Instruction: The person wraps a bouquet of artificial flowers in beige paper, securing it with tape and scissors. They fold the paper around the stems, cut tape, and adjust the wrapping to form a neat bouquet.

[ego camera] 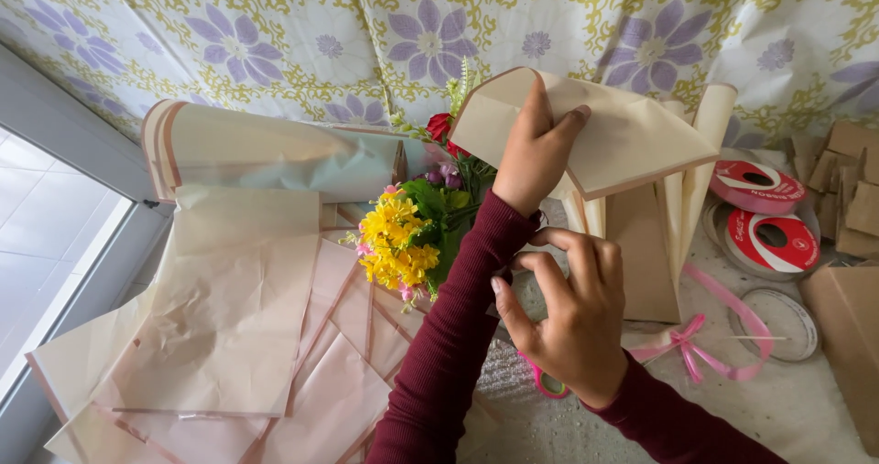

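My left hand [534, 157] reaches up and grips a folded beige sheet of wrapping paper [632, 139], thumb on its front, fingers behind. The sheet stands beside a small bouquet [407, 240] of yellow flowers with a red rose [439, 125], purple buds and green leaves. My right hand [572, 322] is lower, fingers curled, with the index fingertip close to the paper's lower edge by the stems. Whether it grips anything is unclear. More beige paper [645, 253] hangs below the folded sheet.
Several loose beige and pink paper sheets [229, 318] lie at the left. Red and pink ribbon rolls [774, 240], a clear spool [778, 322] and a pink ribbon bow [687, 340] lie at the right beside cardboard pieces [851, 189]. A pink scissor handle [549, 386] shows under my right hand. A flowered cloth [430, 25] hangs behind.
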